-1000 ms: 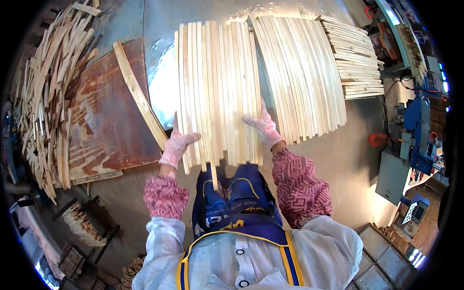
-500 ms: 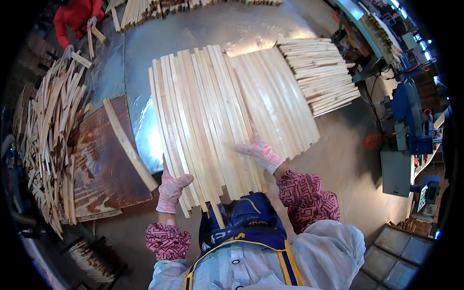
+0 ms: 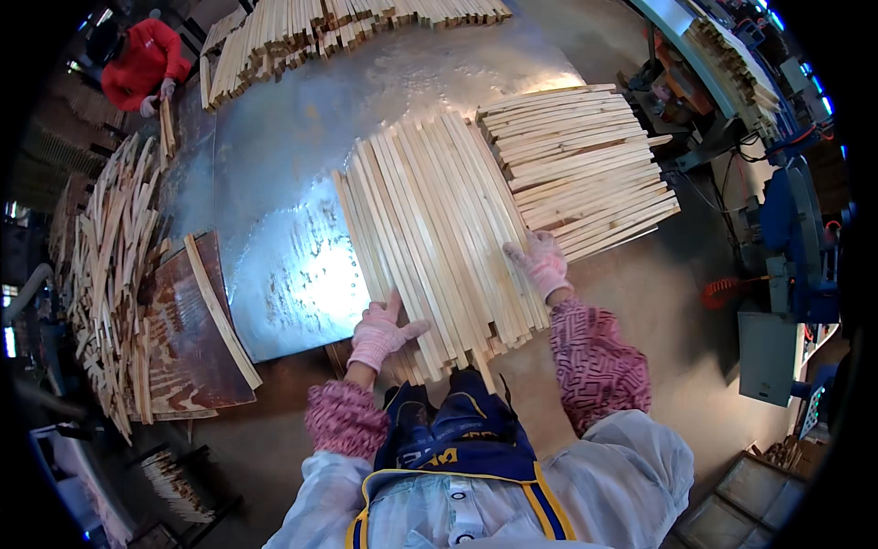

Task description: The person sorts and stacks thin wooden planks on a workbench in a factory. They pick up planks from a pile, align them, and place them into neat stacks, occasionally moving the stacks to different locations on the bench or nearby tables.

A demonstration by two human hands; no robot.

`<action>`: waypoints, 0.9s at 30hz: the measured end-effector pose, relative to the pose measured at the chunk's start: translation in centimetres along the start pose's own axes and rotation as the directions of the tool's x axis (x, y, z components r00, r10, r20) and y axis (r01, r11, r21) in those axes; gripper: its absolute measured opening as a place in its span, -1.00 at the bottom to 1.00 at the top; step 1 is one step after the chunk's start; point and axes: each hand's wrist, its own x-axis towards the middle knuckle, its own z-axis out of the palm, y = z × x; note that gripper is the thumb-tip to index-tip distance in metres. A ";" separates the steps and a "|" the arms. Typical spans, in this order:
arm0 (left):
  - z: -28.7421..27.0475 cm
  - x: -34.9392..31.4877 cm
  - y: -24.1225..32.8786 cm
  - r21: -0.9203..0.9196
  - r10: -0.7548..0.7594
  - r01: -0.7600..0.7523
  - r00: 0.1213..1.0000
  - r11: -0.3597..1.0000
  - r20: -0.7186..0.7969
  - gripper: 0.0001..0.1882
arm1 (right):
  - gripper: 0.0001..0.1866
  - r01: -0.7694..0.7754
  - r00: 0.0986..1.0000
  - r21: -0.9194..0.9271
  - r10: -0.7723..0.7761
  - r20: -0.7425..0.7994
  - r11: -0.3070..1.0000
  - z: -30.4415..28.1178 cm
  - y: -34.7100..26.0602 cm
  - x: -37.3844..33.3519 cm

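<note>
A wide layer of pale wooden strips lies side by side on the metal table in front of me, its near ends uneven and jutting toward my apron. At its lower left edge is my left hand, in a pinkish knit glove, with thumb and forefinger spread over the strips. My right hand, gloved alike, rests along the right edge with its fingers stretched out and thumb on top. One strip sticks out nearer to me than the others. What lies under the layer is mostly hidden.
Beyond my right hand, a stack of strips lies crosswise. More strips line the metal table's far edge. On the left are a jumbled heap and a single strip on a brown board. A red-sleeved person handles strips far left.
The layer of strips has shifted right and now covers the smooth pale layer beside it. Both hands moved right with it, and the left hand's fingers have spread. The red-sleeved person's hands have come together.
</note>
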 end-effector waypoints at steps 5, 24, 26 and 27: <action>0.2 1.7 -0.9 -0.040 0.052 -0.051 0.998 0.998 0.018 0.18 | -0.12 0.021 0.996 0.085 -0.013 -0.091 0.996 1.1 0.2 1.4; 4.7 -5.4 -17.2 -0.443 -0.364 0.180 0.852 0.878 -0.376 -0.26 | -0.40 0.137 0.965 0.376 -0.037 -0.261 0.917 -1.1 -8.0 -10.3; 8.0 -4.9 -24.4 -0.383 -0.531 0.370 0.635 0.846 -0.561 -0.25 | -0.41 0.178 0.962 0.412 -0.070 -0.262 0.894 1.0 -10.0 -12.0; 7.7 -6.0 -26.8 -0.406 -0.600 0.443 0.546 0.799 -0.585 -0.22 | -0.45 0.281 0.933 0.402 -0.149 -0.328 0.871 1.6 -12.4 -14.0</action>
